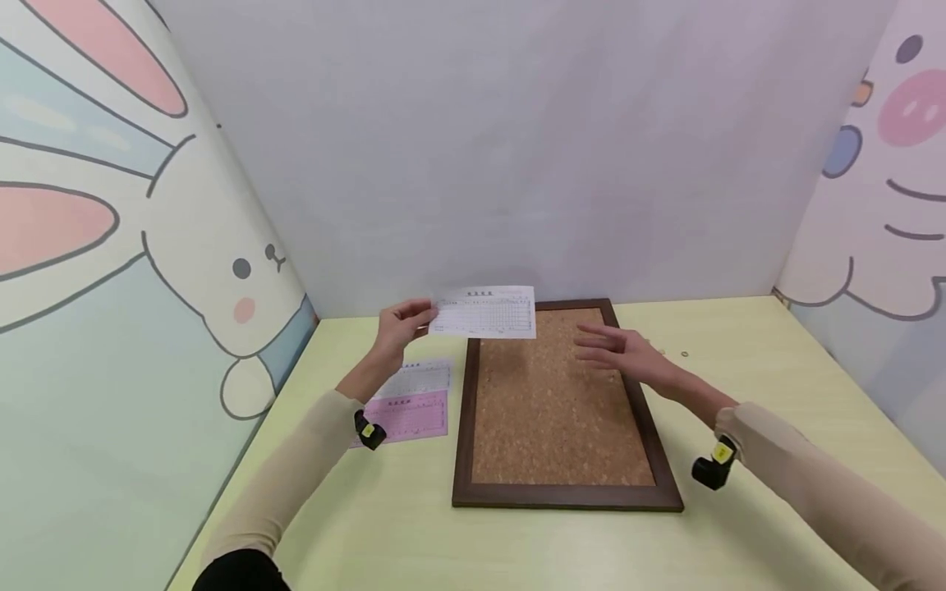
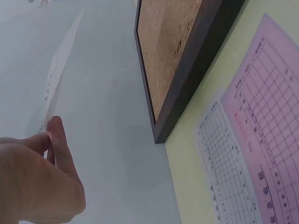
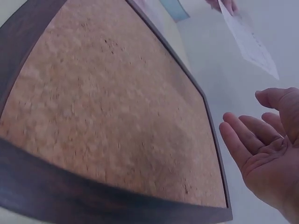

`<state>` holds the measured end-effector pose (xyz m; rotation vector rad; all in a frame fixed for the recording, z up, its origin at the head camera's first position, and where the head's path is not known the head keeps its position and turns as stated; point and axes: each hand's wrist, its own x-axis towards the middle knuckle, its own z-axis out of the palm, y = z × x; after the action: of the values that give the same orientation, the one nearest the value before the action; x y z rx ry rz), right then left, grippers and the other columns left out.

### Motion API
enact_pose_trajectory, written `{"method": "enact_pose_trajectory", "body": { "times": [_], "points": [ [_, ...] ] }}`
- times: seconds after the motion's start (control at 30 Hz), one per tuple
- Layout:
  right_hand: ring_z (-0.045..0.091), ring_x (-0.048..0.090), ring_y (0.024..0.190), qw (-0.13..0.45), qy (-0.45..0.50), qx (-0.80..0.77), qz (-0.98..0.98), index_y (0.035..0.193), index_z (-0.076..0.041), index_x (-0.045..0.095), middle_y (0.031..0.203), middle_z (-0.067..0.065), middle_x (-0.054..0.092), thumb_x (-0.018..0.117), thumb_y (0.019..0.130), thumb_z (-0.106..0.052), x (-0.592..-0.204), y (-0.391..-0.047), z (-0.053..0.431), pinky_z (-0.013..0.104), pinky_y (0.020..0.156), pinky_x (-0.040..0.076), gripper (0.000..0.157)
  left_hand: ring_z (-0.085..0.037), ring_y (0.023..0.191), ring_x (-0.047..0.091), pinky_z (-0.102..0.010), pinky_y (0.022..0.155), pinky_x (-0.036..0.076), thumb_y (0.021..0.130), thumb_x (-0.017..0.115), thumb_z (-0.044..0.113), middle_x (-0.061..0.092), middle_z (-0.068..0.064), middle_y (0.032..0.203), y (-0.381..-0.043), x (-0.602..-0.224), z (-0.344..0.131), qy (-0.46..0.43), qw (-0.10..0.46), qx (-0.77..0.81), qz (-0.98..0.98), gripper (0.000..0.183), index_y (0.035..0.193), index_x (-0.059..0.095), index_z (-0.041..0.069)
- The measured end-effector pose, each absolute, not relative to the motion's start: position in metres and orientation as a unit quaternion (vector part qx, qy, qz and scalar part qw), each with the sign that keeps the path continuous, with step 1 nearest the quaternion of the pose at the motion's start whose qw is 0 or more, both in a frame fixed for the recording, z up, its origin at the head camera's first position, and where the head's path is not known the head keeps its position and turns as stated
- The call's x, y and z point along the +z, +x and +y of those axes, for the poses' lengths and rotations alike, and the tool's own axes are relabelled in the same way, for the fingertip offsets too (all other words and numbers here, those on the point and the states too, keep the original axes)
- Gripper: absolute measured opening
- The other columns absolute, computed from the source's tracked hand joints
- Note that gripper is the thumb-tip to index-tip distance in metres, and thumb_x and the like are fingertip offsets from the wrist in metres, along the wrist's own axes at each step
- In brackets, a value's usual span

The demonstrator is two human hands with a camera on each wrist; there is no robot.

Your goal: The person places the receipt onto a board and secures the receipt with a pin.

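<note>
My left hand [image 1: 401, 330] pinches the left edge of a white printed form [image 1: 484, 313], held up over the far left part of a cork board [image 1: 562, 410] with a dark brown frame. In the left wrist view the form [image 2: 60, 60] shows nearly edge-on between thumb and fingers. Over the board's right side hovers my right hand [image 1: 617, 355], its fingers spread loosely and holding nothing. The right wrist view shows that hand [image 3: 266, 144] palm up, apart from the form [image 3: 247, 42].
Left of the board, a pink form [image 1: 410, 417] and another white form [image 1: 417, 379] lie on the pale yellow table [image 1: 369, 525]. Beyond the right hand are a few tiny items, one a small ring-like piece [image 1: 685, 354]. A grey wall [image 1: 480, 164] stands behind.
</note>
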<state>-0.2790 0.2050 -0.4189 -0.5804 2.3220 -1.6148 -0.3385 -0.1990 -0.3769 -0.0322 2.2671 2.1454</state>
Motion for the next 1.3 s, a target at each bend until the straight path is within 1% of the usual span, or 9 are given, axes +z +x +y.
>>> {"method": "enact_pose_trajectory", "body": {
  "times": [0.1, 0.3, 0.43, 0.53, 0.73, 0.87, 1.03, 1.13, 1.3],
  "points": [
    [0.045, 0.056, 0.133, 0.131, -0.194, -0.581, 0.779, 0.159, -0.003, 0.032, 0.154, 0.031, 0.044, 0.058, 0.106, -0.025, -0.421, -0.284, 0.188, 0.06, 0.107, 0.045, 0.063, -0.004, 0.083, 0.069, -0.019, 0.075, 0.057, 0.094, 0.074, 0.012, 0.074, 0.007, 0.095, -0.336, -0.383, -0.188, 0.0, 0.021, 0.691, 0.723, 0.038, 0.128, 0.066, -0.003],
    [0.046, 0.064, 0.121, 0.117, -0.177, -0.608, 0.765, 0.154, 0.004, 0.038, 0.139, 0.034, 0.058, 0.057, 0.106, -0.023, -0.422, -0.291, 0.168, 0.055, 0.099, 0.053, 0.058, -0.005, 0.081, 0.07, -0.02, 0.073, 0.057, 0.094, 0.074, 0.01, 0.073, 0.007, 0.092, -0.331, -0.398, -0.17, 0.008, 0.033, 0.68, 0.732, 0.031, 0.123, 0.07, -0.001],
    [0.032, 0.074, 0.106, 0.107, -0.142, -0.617, 0.766, 0.147, 0.005, 0.049, 0.131, 0.031, 0.065, 0.062, 0.103, -0.02, -0.427, -0.294, 0.165, 0.055, 0.096, 0.055, 0.052, -0.005, 0.08, 0.07, -0.021, 0.073, 0.057, 0.094, 0.074, 0.01, 0.074, 0.006, 0.093, -0.329, -0.41, -0.163, -0.003, 0.049, 0.678, 0.733, 0.03, 0.122, 0.071, 0.0],
    [0.019, 0.075, 0.096, 0.094, -0.123, -0.617, 0.771, 0.141, 0.009, 0.053, 0.126, 0.032, 0.067, 0.064, 0.102, -0.014, -0.431, -0.294, 0.164, 0.051, 0.091, 0.059, 0.047, -0.006, 0.081, 0.071, -0.021, 0.072, 0.057, 0.094, 0.074, 0.01, 0.075, 0.003, 0.096, -0.328, -0.417, -0.158, -0.008, 0.06, 0.677, 0.734, 0.03, 0.122, 0.071, 0.001],
    [0.014, 0.073, 0.089, 0.06, -0.089, -0.589, 0.801, 0.137, 0.013, 0.054, 0.122, 0.033, 0.068, 0.065, 0.1, -0.009, -0.436, -0.299, 0.168, 0.039, 0.081, 0.063, 0.045, -0.008, 0.081, 0.07, -0.022, 0.071, 0.059, 0.094, 0.074, 0.009, 0.075, -0.005, 0.102, -0.333, -0.43, -0.146, -0.004, 0.075, 0.666, 0.742, 0.029, 0.121, 0.072, 0.002],
    [0.016, 0.072, 0.085, 0.037, -0.066, -0.545, 0.835, 0.135, 0.013, 0.056, 0.117, 0.032, 0.07, 0.067, 0.099, -0.011, -0.441, -0.311, 0.175, 0.032, 0.075, 0.062, 0.044, -0.008, 0.08, 0.07, -0.023, 0.07, 0.06, 0.094, 0.074, 0.009, 0.076, -0.01, 0.107, -0.343, -0.44, -0.133, 0.004, 0.077, 0.651, 0.755, 0.03, 0.124, 0.072, 0.003],
    [0.013, 0.067, 0.082, 0.022, -0.042, -0.508, 0.86, 0.132, 0.011, 0.059, 0.113, 0.029, 0.07, 0.066, 0.099, -0.012, -0.451, -0.338, 0.184, 0.022, 0.067, 0.057, 0.041, -0.008, 0.08, 0.07, -0.023, 0.068, 0.06, 0.093, 0.074, 0.009, 0.075, -0.014, 0.112, -0.369, -0.45, -0.118, 0.021, 0.068, 0.61, 0.789, 0.032, 0.124, 0.072, 0.004],
    [0.012, 0.067, 0.08, 0.031, -0.04, -0.506, 0.861, 0.132, 0.013, 0.058, 0.114, 0.031, 0.069, 0.066, 0.099, -0.01, -0.456, -0.354, 0.186, 0.023, 0.068, 0.058, 0.041, -0.011, 0.082, 0.071, -0.025, 0.068, 0.061, 0.092, 0.074, 0.005, 0.075, -0.017, 0.111, -0.386, -0.454, -0.113, 0.038, 0.058, 0.57, 0.818, 0.03, 0.122, 0.072, 0.001],
    [0.012, 0.07, 0.079, 0.074, -0.049, -0.495, 0.865, 0.132, 0.015, 0.056, 0.118, 0.033, 0.068, 0.066, 0.098, -0.009, -0.457, -0.372, 0.187, 0.027, 0.07, 0.061, 0.043, -0.016, 0.083, 0.072, -0.026, 0.068, 0.061, 0.092, 0.073, 0.001, 0.075, -0.02, 0.111, -0.404, -0.458, -0.11, 0.048, 0.063, 0.525, 0.847, 0.03, 0.121, 0.072, -0.001]
  ]
}}
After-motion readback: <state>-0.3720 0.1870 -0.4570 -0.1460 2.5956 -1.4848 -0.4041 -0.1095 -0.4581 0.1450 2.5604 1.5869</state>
